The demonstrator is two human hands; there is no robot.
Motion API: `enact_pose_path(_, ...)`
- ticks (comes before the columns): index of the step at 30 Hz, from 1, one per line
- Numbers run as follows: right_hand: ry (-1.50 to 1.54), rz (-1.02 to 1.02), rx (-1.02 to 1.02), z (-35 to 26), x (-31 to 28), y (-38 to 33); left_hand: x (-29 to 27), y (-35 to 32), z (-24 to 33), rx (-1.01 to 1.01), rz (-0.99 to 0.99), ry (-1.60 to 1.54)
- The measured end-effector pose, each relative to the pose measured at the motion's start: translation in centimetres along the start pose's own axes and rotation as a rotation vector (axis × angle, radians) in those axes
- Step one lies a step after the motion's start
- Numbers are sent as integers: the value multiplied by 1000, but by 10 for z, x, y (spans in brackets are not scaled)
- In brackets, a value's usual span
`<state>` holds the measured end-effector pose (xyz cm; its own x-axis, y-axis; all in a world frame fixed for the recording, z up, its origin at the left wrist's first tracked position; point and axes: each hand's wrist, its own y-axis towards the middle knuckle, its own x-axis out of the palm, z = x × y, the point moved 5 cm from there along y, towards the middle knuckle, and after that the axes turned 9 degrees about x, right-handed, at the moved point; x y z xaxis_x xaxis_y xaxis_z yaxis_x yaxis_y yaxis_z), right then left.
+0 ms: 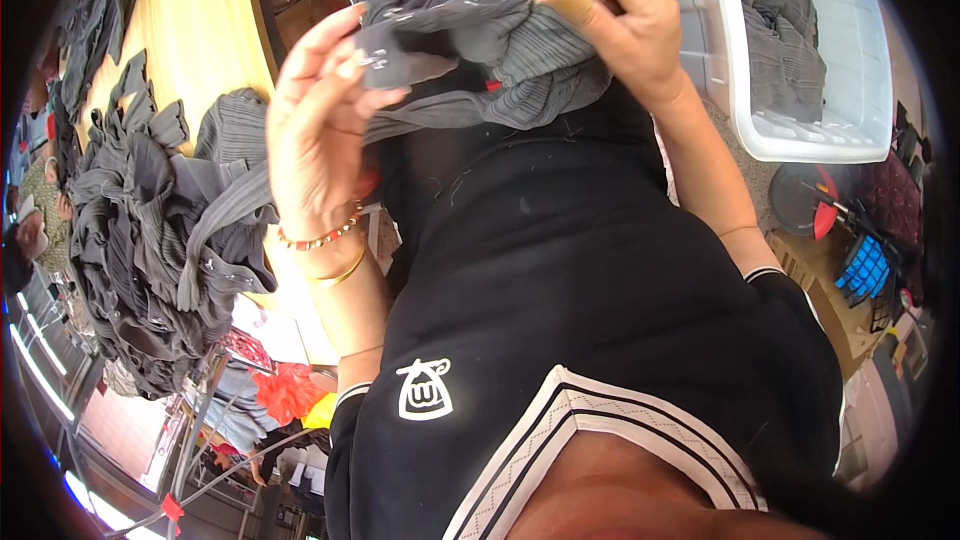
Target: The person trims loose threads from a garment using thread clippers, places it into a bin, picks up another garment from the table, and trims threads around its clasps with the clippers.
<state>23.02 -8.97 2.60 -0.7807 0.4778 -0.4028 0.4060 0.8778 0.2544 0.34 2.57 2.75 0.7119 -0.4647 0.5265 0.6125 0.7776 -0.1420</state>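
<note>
Holding a grey ribbed garment (500, 35) between both hands, I have it raised in front of my black shirt (560, 270). My left hand (315, 130) pinches one loose flap of the cloth between thumb and forefinger, the other fingers (318, 48) standing half spread. My right hand (620, 25) is clenched on the bunched top edge, its fingers curled tight over the folds. Well off to the left of my left hand, a heap of similar grey garments (150, 240) lies on the yellow desk (215, 30). Just beyond my right hand stands a white plastic bin (800, 135) with more grey cloth inside. Risk, as I judge it: the left pinch covers little fabric, so a tug from the right hand could pull the flap free. Slack cloth hanging between the hands could also snag on my bracelets (325, 238).
</note>
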Motion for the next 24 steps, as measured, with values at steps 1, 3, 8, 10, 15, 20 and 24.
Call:
enact_pose_path(1, 199, 49, 108, 41, -5, -3, -9, 1, 11, 85, -28, 32)
enact_pose_path(3, 482, 129, 356, 51, -5, -1, -31, 1, 35, 263, 114, 283)
enact_pose_path(8, 341, -72, 444, 90, -17, -16, -73, -20, 78, 546, 340, 386)
enact_pose_path(10, 78, -119, 575, 103, -19, -23, -91, -33, 92, 694, 379, 262)
enact_pose_path(15, 404, -279, 615, 104, -19, -33, -85, -76, 143, 888, 305, -15)
enact_pose_path(20, 680, -325, 464, 83, -68, -34, -57, -94, 164, 1016, 209, 113)
enact_pose_path(24, 770, -441, 220, 46, -65, -30, -33, -53, 114, 880, 288, 610)
